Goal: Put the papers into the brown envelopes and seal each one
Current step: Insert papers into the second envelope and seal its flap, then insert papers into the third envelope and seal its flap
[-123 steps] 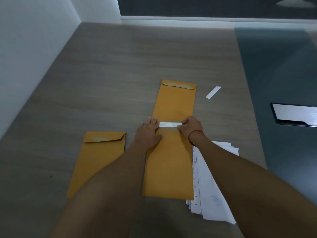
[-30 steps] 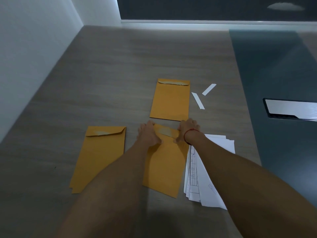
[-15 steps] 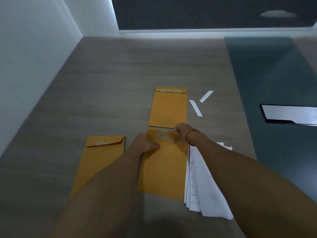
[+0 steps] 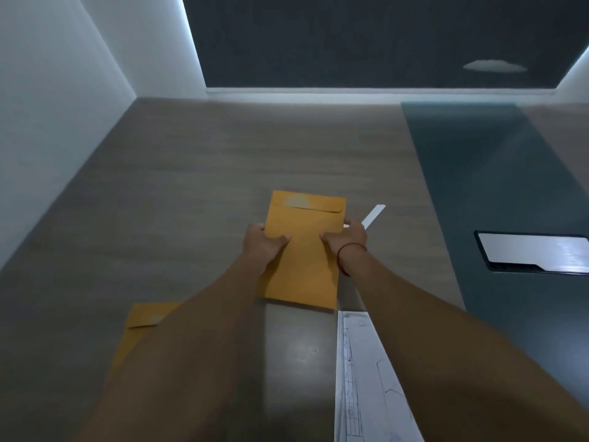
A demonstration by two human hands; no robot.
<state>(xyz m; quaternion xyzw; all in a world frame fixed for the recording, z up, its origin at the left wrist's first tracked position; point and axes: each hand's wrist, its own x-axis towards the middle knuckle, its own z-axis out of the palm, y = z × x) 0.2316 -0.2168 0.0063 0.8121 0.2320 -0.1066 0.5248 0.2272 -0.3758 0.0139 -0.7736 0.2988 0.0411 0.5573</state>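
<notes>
A brown envelope (image 4: 304, 250) with its flap folded down is held over the middle of the table, lifted a little off it. My left hand (image 4: 263, 247) grips its left edge, thumb on top. My right hand (image 4: 345, 242), with a red thread on the wrist, grips its right edge. It hides the envelope that lay farther back. Another brown envelope (image 4: 141, 320) lies at the near left, mostly hidden by my left forearm. A stack of white printed papers (image 4: 363, 378) lies at the near right, partly under my right forearm.
A white peel-off strip (image 4: 373, 215) lies just beyond my right hand. A dark green mat (image 4: 497, 173) covers the table's right side, with a shiny plate (image 4: 535, 252) set in it. White walls stand to the left and a dark panel behind.
Both hands have lifted the sealed envelope from in front of me and carried it forward, over the envelope farther back. The camera has tilted up.
</notes>
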